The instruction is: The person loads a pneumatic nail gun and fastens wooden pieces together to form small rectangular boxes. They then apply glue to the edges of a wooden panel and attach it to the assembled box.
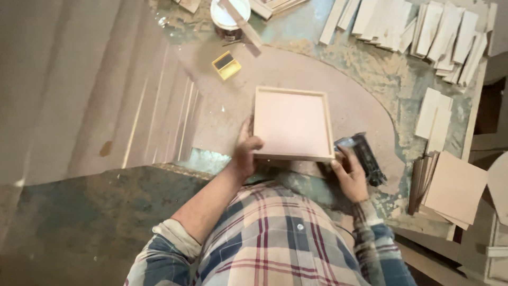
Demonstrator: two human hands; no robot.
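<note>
Lying flat on the dusty workbench (296,66): one square wooden tray (292,124), near edge toward the person. Left hand (244,151) clamped on its near left corner, thumb on top. Right hand (349,175) wrapped around one dark nail gun (362,156), just beside the near right corner. One yellow box (226,65) and one white tub (229,16) beyond. Many wood slats (418,29) far right; board stack (450,185) right.

One square wooden tray (292,123), one dark nail gun (363,157), one yellow box (226,65), one white tub (229,16), two hands.
</note>
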